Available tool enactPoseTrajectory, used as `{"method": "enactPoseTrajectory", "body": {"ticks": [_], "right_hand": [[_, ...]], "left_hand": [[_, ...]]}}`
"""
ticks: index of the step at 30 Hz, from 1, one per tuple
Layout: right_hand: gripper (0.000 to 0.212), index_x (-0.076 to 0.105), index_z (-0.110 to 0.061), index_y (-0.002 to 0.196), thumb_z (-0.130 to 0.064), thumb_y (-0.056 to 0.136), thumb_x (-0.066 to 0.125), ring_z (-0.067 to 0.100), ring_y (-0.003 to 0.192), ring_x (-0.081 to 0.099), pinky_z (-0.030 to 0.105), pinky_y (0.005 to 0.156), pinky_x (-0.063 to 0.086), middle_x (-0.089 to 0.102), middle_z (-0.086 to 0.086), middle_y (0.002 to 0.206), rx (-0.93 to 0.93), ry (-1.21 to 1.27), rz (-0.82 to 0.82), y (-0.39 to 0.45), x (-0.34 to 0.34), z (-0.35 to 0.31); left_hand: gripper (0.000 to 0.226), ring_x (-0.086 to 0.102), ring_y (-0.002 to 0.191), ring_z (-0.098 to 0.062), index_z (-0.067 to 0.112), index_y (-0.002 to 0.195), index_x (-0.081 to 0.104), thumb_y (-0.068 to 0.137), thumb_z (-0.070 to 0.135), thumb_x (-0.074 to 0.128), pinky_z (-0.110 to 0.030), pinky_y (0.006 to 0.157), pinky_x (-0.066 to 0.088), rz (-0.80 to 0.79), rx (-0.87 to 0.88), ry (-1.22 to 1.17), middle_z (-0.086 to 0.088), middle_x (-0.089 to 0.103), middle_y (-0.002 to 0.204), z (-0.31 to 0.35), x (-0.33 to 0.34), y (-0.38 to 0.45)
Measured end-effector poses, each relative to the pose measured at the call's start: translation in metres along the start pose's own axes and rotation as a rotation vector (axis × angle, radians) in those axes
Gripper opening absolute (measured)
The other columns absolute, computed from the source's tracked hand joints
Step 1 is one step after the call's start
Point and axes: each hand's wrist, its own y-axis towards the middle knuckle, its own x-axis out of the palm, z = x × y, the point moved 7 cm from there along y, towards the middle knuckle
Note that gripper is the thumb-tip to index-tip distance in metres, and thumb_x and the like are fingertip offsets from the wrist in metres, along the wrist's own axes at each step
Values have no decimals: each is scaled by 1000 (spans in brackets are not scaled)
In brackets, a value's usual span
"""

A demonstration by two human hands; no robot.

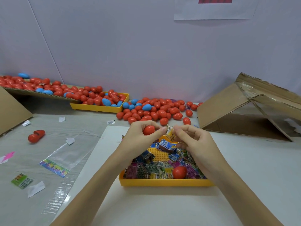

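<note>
Red egg (148, 130) sat in the left hand's (138, 137) curled fingers above the tray's (162, 182) far edge. The right hand (192, 139) pinched 1 packet (170, 133) beside it. Prob. best folded tight b4 stuffing, w/ egg held steady.

You are finding open table (260, 168) right of the yellow tray (162, 182) and in front of it; behind it loose eggs (154, 110) are blocking, and a cardboard box (236, 111) is crowding its far right.
</note>
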Motion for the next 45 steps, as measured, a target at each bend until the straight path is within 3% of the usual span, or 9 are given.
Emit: {"method": "enactPoseTrajectory", "body": {"ticks": [6, 10, 16, 19, 22, 26, 29, 34, 45], "right_hand": [[16, 80, -22, 101, -33, 91, 74, 11, 97, 74, 19, 77, 57, 79, -3, 97, -26, -41, -40, -2, 3, -2], [20, 76, -25, 107, -34, 89, 75, 9, 96, 74, 16, 73, 55, 79, -4, 100, -22, -24, -22, -1, 1, -3], [16, 81, -21, 100, -31, 88, 76, 9, 83, 70, 23, 74, 56, 78, -1, 91, 13, 79, -71, -1, 3, 2], [19, 80, -19, 97, -35, 88, 75, 5, 72, 64, 18, 65, 53, 73, -4, 78, -24, 86, 13, -1, -2, 0], [16, 79, -19, 95, -34, 90, 74, 8, 69, 61, 15, 56, 48, 71, -2, 76, -60, 82, 99, -1, -12, -2], [15, 77, -23, 96, -37, 91, 73, 8, 66, 60, 19, 55, 49, 70, -4, 75, -135, 3, 168, -2, -20, -11], [12, 76, -24, 95, -35, 92, 73, 9, 74, 67, 19, 65, 55, 74, -6, 80, -228, -121, 209, -2, -24, -19], [5, 74, -28, 95, -31, 91, 74, 9, 83, 69, 18, 70, 55, 72, -16, 83, -350, -288, 177, -4, -19, -28], [12, 73, -31, 97, -37, 87, 70, 8, 91, 68, 19, 77, 55, 72, -16, 86, -438, -351, 128, -8, -11, -36]], "left_hand": [[20, 55, 50, 3, 17, 90, 77, 89, 36, 78, -8, 51, 41, -40, -19, -29, 16, 63, 61, 1, 2, -1], [34, 42, 48, -9, 16, 94, 76, 83, 48, 77, -17, 48, 37, -102, -60, -84, -2, 51, 62, -1, 4, -2], [39, 40, 49, -11, 16, 99, 73, 83, 51, 75, -18, 48, 37, -126, -76, -69, -1, 48, 63, -3, 6, -2], [30, 36, 44, -14, 14, 112, 52, 96, 31, 70, -22, 43, 29, -189, -244, -338, -3, 51, 68, -7, 15, -2], [37, 40, 44, -17, 12, 113, 39, 86, 3, 62, -25, 44, 28, -334, -310, -631, -12, 55, 76, -1, 22, -6], [32, 65, 66, -23, 2, 125, 53, 98, 16, 62, -26, 56, 50, -351, -122, -338, -13, 70, 98, 6, 15, -8], [29, 74, 84, -18, 19, 126, 69, 97, 18, 69, -24, 72, 57, -277, 7, -99, -4, 75, 106, 9, 9, -6], [43, 76, 85, -16, 18, 118, 67, 81, 32, 82, -24, 76, 60, -194, 102, -9, 0, 77, 101, 11, 7, -4], [39, 78, 85, -18, 17, 119, 73, 84, 32, 79, -22, 78, 60, -190, 128, 23, 0, 80, 94, 12, 7, -4]]}}
